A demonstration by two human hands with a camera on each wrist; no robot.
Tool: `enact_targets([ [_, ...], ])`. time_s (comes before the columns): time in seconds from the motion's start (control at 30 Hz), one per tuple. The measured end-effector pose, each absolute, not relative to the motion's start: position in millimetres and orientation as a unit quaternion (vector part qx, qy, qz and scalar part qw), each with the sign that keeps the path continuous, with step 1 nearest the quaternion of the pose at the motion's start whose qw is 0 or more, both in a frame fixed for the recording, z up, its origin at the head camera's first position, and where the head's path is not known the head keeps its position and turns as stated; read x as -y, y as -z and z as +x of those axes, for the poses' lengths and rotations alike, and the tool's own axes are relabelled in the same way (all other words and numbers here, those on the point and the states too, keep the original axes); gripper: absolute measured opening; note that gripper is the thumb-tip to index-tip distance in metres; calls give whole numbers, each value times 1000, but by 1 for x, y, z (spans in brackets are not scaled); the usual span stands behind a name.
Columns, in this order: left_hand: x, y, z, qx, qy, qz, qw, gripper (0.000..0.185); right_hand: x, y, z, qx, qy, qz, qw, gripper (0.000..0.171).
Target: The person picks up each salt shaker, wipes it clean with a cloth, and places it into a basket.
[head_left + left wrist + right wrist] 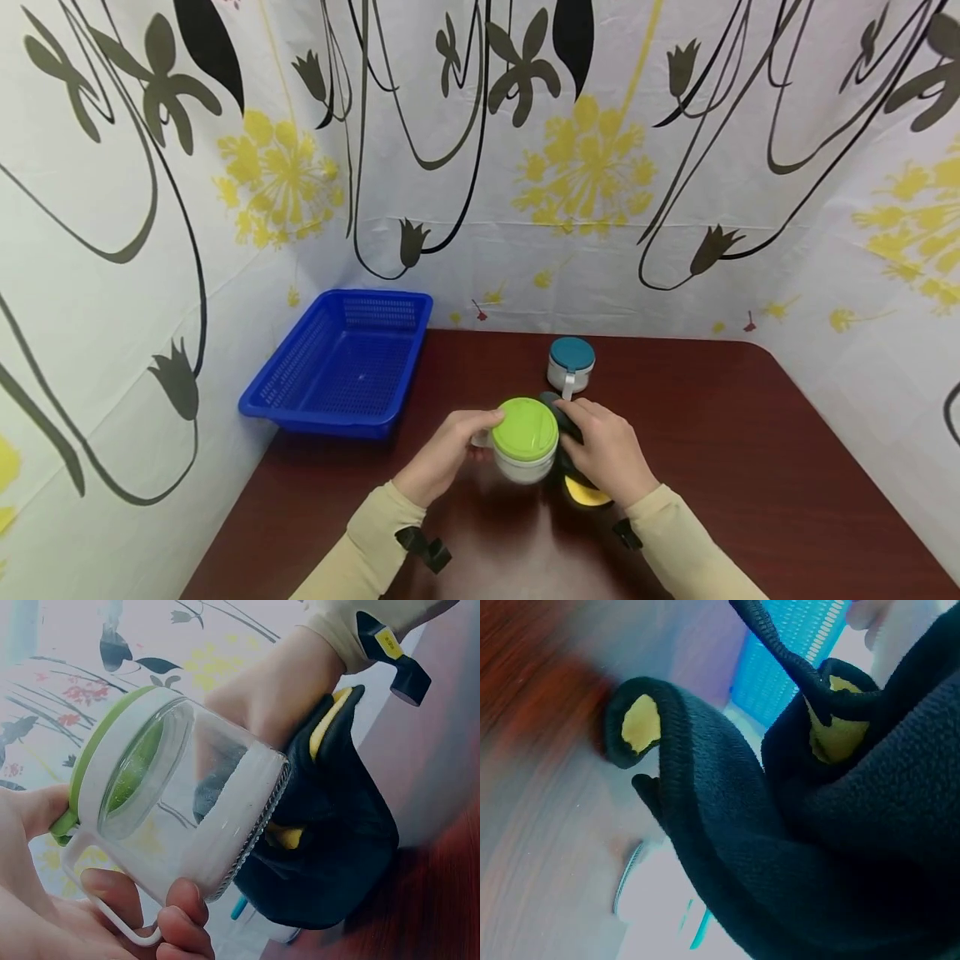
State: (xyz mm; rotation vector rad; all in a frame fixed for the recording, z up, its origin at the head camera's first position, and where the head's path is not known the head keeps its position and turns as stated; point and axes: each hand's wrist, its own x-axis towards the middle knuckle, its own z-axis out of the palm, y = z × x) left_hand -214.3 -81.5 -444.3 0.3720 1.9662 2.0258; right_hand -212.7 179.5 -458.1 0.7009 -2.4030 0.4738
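Note:
My left hand (pixel 448 454) holds a clear glass jar (pixel 217 802) by its white handle. White contents lie in the jar's lower part, and a lime-green lid (pixel 525 427) with a white rim tops it. In the left wrist view the jar is tilted, with fingers curled through the handle and the thumb at the lid. Right beside it, my right hand (pixel 611 450) grips a dark cloth (pixel 720 802) with a yellow underside, bunched and hanging in folds. Whether the cloth touches the glass I cannot tell. Most of the right hand's fingertips are hidden by the cloth.
A second jar (pixel 572 367), with a teal lid and a handle, stands on the dark red table (pixel 697 433) behind my right hand. To the left at the back sits a blue plastic basket (pixel 258 407). Flower-patterned curtain (pixel 465 283) surrounds the table.

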Motion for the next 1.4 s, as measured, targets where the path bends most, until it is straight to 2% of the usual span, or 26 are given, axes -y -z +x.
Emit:
enact_targets([
  [0.3, 80, 449, -214, -705, -684, 128, 136, 38, -177, 444, -206, 896, -246, 244, 278, 41],
  [0.53, 80, 448, -211, -703, -686, 128, 134, 38, -173, 425, -199, 870, -285, 237, 325, 44],
  [0.63, 80, 448, -210, -700, -690, 127, 132, 37, -172, 421, -199, 868, -290, 234, 329, 45],
  [1.13, 79, 451, -208, -694, -694, 126, 144, 33, -175, 426, -201, 876, -290, 270, 273, 41],
  [1.4, 80, 447, -208, -689, -698, 129, 144, 33, -176, 453, -207, 901, -281, 253, 214, 41],
])
